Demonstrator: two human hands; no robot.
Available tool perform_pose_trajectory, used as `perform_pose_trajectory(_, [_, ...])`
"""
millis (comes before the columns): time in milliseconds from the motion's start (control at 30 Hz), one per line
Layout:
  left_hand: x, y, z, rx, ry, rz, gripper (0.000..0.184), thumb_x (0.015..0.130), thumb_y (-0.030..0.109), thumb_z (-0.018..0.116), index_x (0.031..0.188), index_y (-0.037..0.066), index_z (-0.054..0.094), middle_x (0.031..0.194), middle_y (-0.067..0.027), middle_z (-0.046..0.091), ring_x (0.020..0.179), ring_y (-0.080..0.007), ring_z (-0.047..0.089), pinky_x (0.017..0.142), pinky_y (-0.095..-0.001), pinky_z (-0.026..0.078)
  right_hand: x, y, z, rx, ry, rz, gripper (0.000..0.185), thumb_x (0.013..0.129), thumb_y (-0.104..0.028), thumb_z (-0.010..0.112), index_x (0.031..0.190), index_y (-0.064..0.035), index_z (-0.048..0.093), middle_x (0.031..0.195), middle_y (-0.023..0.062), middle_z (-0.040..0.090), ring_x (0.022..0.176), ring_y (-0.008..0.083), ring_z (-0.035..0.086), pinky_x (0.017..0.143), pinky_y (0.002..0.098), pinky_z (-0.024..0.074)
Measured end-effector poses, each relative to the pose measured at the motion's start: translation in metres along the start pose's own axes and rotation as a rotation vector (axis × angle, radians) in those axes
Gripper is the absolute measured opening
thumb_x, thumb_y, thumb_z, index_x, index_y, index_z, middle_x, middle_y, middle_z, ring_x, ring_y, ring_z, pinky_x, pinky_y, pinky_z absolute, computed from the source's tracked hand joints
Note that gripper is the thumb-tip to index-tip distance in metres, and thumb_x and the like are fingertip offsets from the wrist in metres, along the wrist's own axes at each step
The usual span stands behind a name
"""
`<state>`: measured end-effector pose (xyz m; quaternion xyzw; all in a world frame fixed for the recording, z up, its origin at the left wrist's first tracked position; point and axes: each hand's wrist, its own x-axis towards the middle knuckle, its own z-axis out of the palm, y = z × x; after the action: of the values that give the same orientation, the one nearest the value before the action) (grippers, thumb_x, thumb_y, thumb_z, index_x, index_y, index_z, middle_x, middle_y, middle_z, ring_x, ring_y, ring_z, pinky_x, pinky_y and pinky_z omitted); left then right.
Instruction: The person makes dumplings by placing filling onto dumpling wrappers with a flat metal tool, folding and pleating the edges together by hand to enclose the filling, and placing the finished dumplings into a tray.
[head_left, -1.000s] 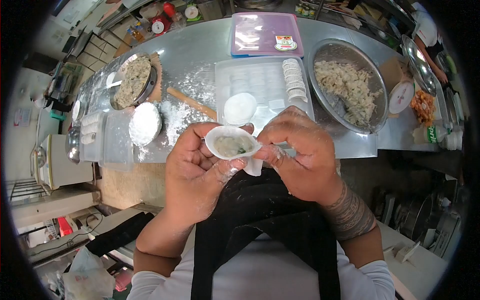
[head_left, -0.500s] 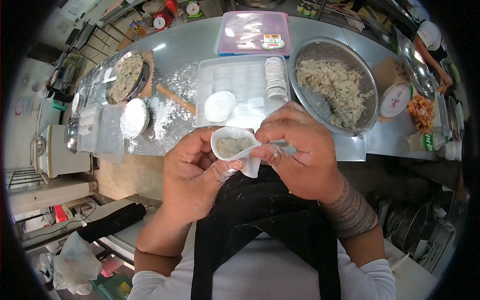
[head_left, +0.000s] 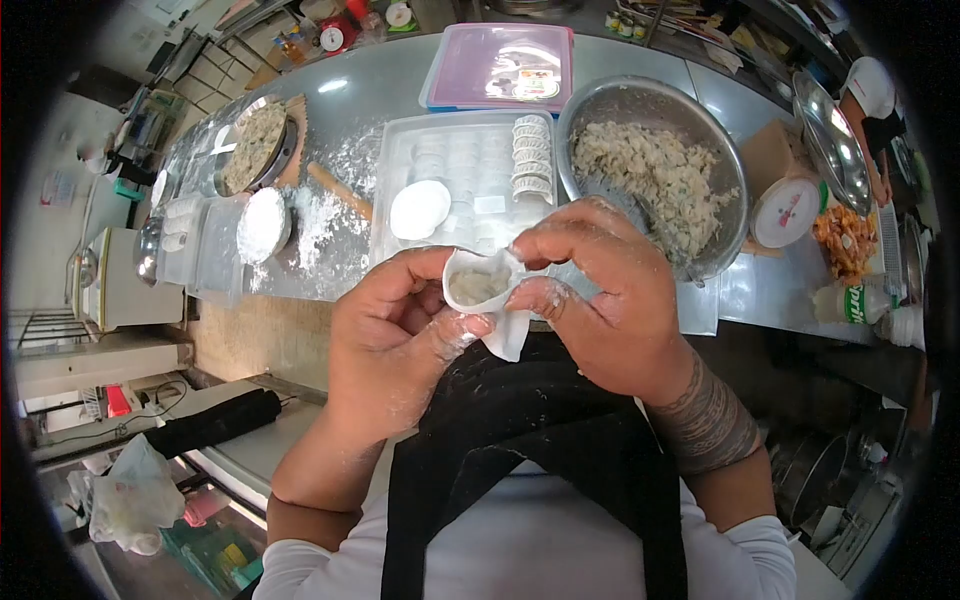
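And the left hand [head_left: 392, 325] is cradling a filled dumpling wrapper [head_left: 482, 264] above the apron [head_left: 535, 415], seemingly keeping the filling [head_left: 478, 288] in; the right hand [head_left: 610, 300] is pinching its edge, likely holding the fold together.

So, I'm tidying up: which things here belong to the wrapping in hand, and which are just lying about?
Seemingly part of the job:
filled wrapper
round wrapper
pleated dumplings
bowl of filling
rolling pin
flour

Apparently just lying about:
soda bottle
plastic bag
red scale
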<state>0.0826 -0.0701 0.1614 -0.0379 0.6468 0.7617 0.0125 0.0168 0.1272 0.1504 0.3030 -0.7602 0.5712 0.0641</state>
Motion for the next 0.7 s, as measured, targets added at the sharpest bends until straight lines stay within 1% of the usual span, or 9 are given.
perform_pose_trajectory(133, [0.004, -0.004, 0.003, -0.007, 0.005, 0.022, 0.053, 0.085, 0.020, 0.086, 0.125, -0.003, 0.060, 0.115, -0.0125, 0.071, 0.106, -0.0200, 0.069, 0.095, -0.0359, 0.056, 0.004, 0.007, -0.007, -0.012, -0.095, -0.076, 0.014, 0.086, -0.016, 0.076, 0.094, -0.0053, 0.073, 0.091, 0.0108, 0.069, 0.085, 0.0311, 0.063, 0.081, 0.0409, 0.0457])
perform_pose_trajectory(200, [0.006, -0.013, 0.005, -0.069, 0.038, 0.063, 0.052, 0.085, 0.020, 0.086, 0.124, -0.002, 0.059, 0.114, -0.0123, 0.071, 0.104, -0.0195, 0.069, 0.094, -0.0353, 0.056, 0.006, 0.006, -0.009, -0.045, -0.129, -0.098, 0.013, 0.086, -0.016, 0.076, 0.093, -0.0053, 0.073, 0.091, 0.0111, 0.069, 0.085, 0.0312, 0.062, 0.081, 0.0411, 0.0456])
perform_pose_trajectory(300, [0.006, -0.013, 0.006, -0.085, 0.060, 0.066, 0.052, 0.086, 0.020, 0.085, 0.124, -0.002, 0.059, 0.113, -0.0122, 0.071, 0.103, -0.0186, 0.070, 0.093, -0.0345, 0.057, 0.008, 0.011, -0.008, -0.010, -0.092, -0.102, 0.013, 0.087, -0.017, 0.076, 0.092, -0.0056, 0.073, 0.089, 0.0105, 0.069, 0.084, 0.0306, 0.062, 0.081, 0.0411, 0.0451])
perform_pose_trajectory(400, [0.007, -0.012, 0.003, -0.068, 0.052, 0.060, 0.049, 0.087, 0.020, 0.084, 0.124, -0.002, 0.059, 0.112, -0.0119, 0.071, 0.103, -0.0175, 0.070, 0.093, -0.0336, 0.057, 0.010, 0.010, -0.005, -0.018, -0.110, -0.085, 0.014, 0.086, -0.018, 0.077, 0.091, -0.0055, 0.072, 0.087, 0.0100, 0.068, 0.084, 0.0303, 0.062, 0.080, 0.0416, 0.0450])
perform_pose_trajectory(500, [0.008, -0.010, -0.004, -0.045, 0.028, 0.040, 0.047, 0.087, 0.019, 0.084, 0.122, -0.002, 0.061, 0.111, -0.0116, 0.072, 0.102, -0.0168, 0.069, 0.092, -0.0330, 0.057, 0.013, 0.010, -0.003, -0.073, -0.112, -0.114, 0.016, 0.084, -0.018, 0.078, 0.091, -0.0053, 0.072, 0.087, 0.0100, 0.068, 0.084, 0.0305, 0.063, 0.079, 0.0418, 0.0452])
perform_pose_trajectory(600, [0.010, -0.005, -0.009, -0.045, 0.004, 0.022, 0.045, 0.087, 0.019, 0.084, 0.120, -0.002, 0.062, 0.110, -0.0114, 0.072, 0.102, -0.0166, 0.069, 0.092, -0.0326, 0.057, 0.014, 0.003, 0.005, -0.061, -0.042, -0.013, 0.016, 0.083, -0.016, 0.079, 0.091, -0.0051, 0.071, 0.087, 0.0104, 0.068, 0.084, 0.0309, 0.063, 0.079, 0.0420, 0.0454])
perform_pose_trajectory(700, [0.013, -0.001, -0.021, -0.015, -0.024, 0.011, 0.044, 0.087, 0.018, 0.083, 0.120, -0.002, 0.062, 0.110, -0.0115, 0.072, 0.101, -0.0168, 0.070, 0.092, -0.0326, 0.057, 0.019, 0.007, 0.012, -0.014, -0.088, -0.019, 0.017, 0.082, -0.016, 0.080, 0.092, -0.0054, 0.071, 0.088, 0.0104, 0.068, 0.083, 0.0310, 0.063, 0.079, 0.0415, 0.0457])
